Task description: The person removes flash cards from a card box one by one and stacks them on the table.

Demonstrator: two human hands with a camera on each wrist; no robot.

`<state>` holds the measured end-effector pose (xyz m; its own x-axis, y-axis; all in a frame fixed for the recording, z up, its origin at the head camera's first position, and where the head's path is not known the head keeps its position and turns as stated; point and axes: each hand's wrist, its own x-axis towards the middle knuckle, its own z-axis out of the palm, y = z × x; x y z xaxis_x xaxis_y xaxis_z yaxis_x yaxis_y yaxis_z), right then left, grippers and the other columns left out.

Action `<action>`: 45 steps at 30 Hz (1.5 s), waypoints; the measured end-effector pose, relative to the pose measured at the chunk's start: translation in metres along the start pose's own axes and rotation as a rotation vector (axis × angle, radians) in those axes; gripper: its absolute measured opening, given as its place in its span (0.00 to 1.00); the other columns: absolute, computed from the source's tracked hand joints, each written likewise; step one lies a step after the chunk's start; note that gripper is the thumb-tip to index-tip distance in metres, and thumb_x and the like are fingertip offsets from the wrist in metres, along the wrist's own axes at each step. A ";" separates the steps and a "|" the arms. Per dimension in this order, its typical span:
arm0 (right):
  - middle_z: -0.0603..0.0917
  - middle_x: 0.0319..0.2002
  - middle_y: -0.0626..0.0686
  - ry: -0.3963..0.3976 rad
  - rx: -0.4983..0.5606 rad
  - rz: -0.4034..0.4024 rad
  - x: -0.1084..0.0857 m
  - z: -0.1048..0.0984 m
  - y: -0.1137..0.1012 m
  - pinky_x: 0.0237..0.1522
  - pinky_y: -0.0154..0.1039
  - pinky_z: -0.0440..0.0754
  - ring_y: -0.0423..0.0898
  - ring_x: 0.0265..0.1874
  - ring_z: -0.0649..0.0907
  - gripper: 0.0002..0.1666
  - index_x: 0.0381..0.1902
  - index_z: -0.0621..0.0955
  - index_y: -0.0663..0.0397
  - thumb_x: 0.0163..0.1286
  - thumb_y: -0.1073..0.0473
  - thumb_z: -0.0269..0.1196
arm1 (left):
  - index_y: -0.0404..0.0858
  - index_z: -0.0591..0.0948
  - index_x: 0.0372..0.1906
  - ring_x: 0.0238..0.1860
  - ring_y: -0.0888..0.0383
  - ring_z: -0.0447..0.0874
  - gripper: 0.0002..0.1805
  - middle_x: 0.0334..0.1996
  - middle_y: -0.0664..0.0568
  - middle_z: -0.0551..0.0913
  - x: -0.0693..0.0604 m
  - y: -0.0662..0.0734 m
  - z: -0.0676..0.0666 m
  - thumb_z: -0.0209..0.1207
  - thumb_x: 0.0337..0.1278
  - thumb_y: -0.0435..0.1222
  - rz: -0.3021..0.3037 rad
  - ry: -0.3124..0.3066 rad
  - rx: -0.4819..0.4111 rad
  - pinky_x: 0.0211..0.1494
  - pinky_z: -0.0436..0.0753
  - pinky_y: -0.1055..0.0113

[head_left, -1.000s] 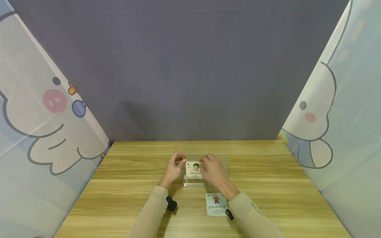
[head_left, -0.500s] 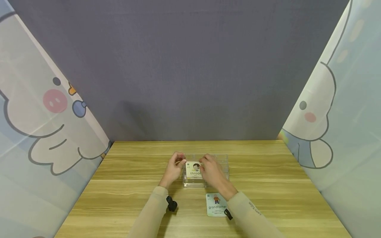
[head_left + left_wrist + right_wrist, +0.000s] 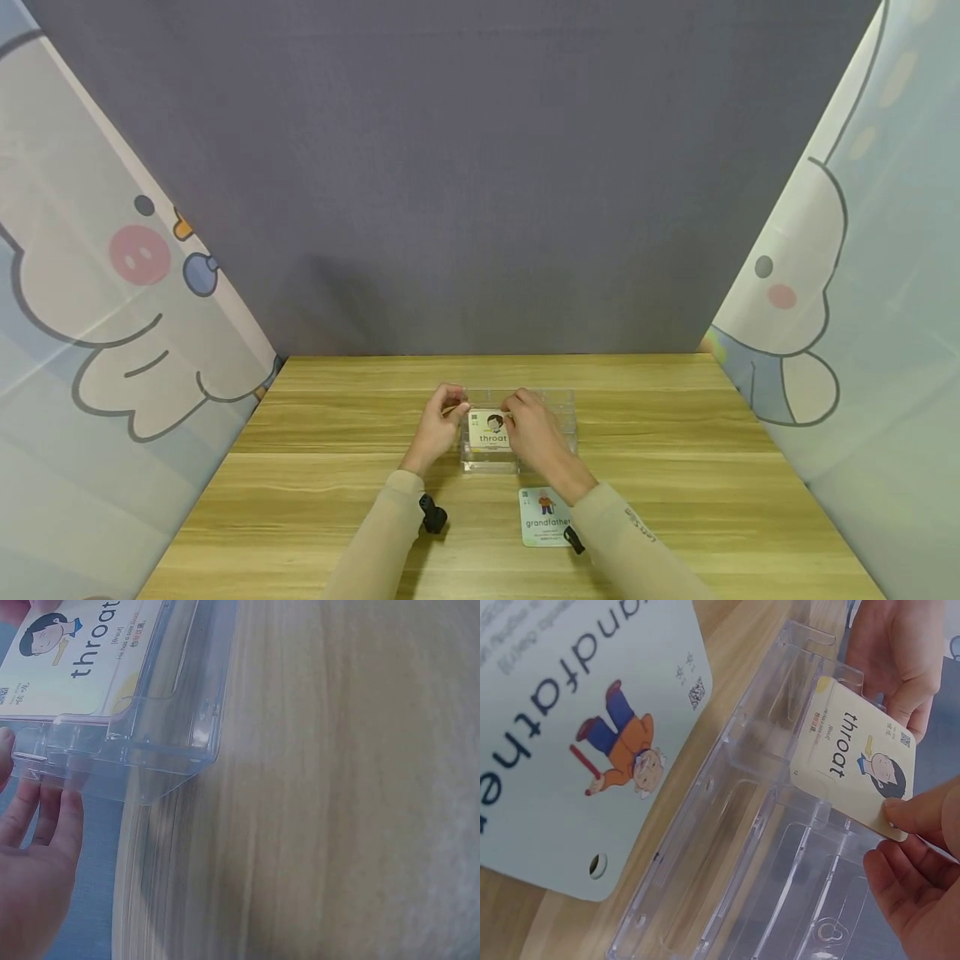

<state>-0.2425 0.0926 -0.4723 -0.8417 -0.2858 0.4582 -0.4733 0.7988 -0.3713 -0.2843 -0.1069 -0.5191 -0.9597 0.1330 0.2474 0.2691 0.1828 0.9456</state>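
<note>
A clear plastic box (image 3: 489,467) with compartments stands on the table. Over its left compartment lies a pale yellow card (image 3: 486,433) printed "throat" with a drawing of a child; in the right wrist view the card (image 3: 855,754) looks slightly tilted. My right hand (image 3: 536,429) pinches the card's right edge between thumb and fingers, plain in the right wrist view. At the box's left side, my left hand (image 3: 435,429) grips the wall, thumb above and fingers (image 3: 69,825) against the outside. A pale green "grandfather" card (image 3: 543,515) lies in front of the box, partly under my right wrist.
The wooden table (image 3: 337,467) extends on both sides of the box. Behind it hangs a dark grey cloth (image 3: 480,183). Printed cartoon curtains border the left and right. Each wrist wears a black camera mount (image 3: 432,514).
My right wrist has shifted a little to the left. Both hands keep their hold, and the box and the cards stay almost where they were.
</note>
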 end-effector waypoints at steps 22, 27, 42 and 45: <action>0.84 0.37 0.53 0.026 -0.005 -0.011 0.002 -0.002 0.000 0.39 0.41 0.86 0.49 0.38 0.83 0.06 0.38 0.84 0.59 0.64 0.72 0.69 | 0.31 0.75 0.58 0.56 0.41 0.78 0.15 0.51 0.38 0.79 -0.001 0.001 0.000 0.58 0.71 0.28 0.031 0.010 -0.016 0.62 0.77 0.45; 0.83 0.36 0.52 0.009 0.002 0.004 0.003 -0.002 0.001 0.35 0.40 0.84 0.47 0.36 0.82 0.06 0.38 0.83 0.58 0.66 0.71 0.68 | 0.27 0.74 0.59 0.57 0.37 0.77 0.15 0.52 0.33 0.78 0.000 0.002 0.002 0.56 0.71 0.25 0.039 0.017 -0.008 0.62 0.76 0.42; 0.84 0.40 0.53 -0.045 0.106 0.080 0.003 -0.009 -0.001 0.37 0.40 0.85 0.48 0.40 0.84 0.06 0.42 0.82 0.58 0.70 0.70 0.65 | 0.26 0.74 0.56 0.56 0.34 0.77 0.13 0.50 0.29 0.77 -0.014 0.038 0.000 0.54 0.70 0.21 0.055 0.009 -0.015 0.61 0.77 0.42; 0.85 0.42 0.53 -0.049 0.125 0.100 0.003 -0.010 0.000 0.40 0.41 0.85 0.49 0.42 0.85 0.07 0.44 0.82 0.57 0.70 0.69 0.64 | 0.27 0.75 0.56 0.57 0.33 0.77 0.13 0.51 0.27 0.76 -0.013 0.037 0.000 0.54 0.70 0.21 0.047 0.006 -0.025 0.61 0.77 0.41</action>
<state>-0.2423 0.0967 -0.4630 -0.8964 -0.2364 0.3750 -0.4128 0.7536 -0.5116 -0.2614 -0.1019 -0.4871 -0.9465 0.1350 0.2930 0.3120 0.1517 0.9379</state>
